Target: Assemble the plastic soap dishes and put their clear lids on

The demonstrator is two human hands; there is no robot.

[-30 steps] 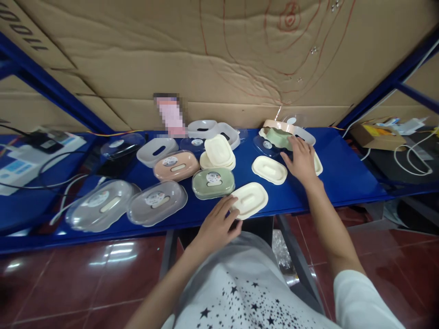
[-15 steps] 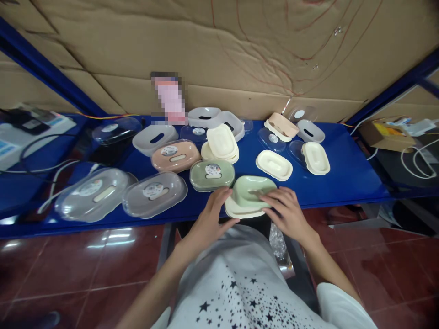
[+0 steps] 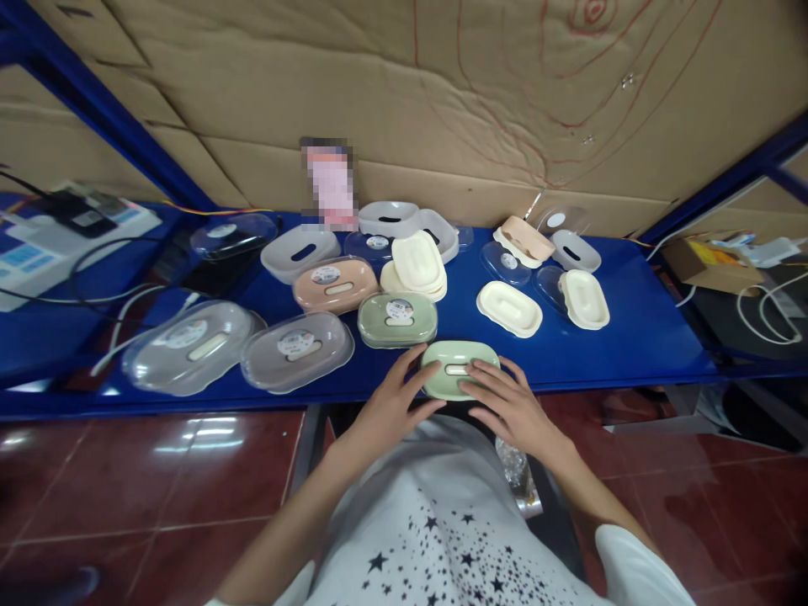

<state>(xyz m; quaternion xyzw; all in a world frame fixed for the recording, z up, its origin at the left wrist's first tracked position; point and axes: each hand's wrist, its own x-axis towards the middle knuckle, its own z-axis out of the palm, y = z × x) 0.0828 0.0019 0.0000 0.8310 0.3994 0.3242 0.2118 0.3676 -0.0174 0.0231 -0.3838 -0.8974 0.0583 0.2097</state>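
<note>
A green oval dish (image 3: pixel 449 389) with a slot in its middle lies at the table's front edge, a cream piece showing through the slot. My left hand (image 3: pixel 401 396) rests on its left end with the fingers spread. On its right end lies my right hand (image 3: pixel 508 402), fingers apart and touching the top. Just behind and to the left is another green dish (image 3: pixel 396 324) under a clear lid with a round label. A cream tray (image 3: pixel 508 309) lies behind my right hand.
Lidded grey dishes (image 3: pixel 296 353) and a pink one (image 3: pixel 334 286) stand to the left. Cream trays (image 3: pixel 417 259) are stacked at the centre. Farther back are grey dishes (image 3: pixel 388 219). A power strip (image 3: pixel 38 261) with cables is at the far left, a cardboard box (image 3: pixel 713 268) at the right.
The green dish, tilted on the cream tray before, now sits flat over it and hides most of it. Both hands have settled onto its ends. The view has shifted slightly.
</note>
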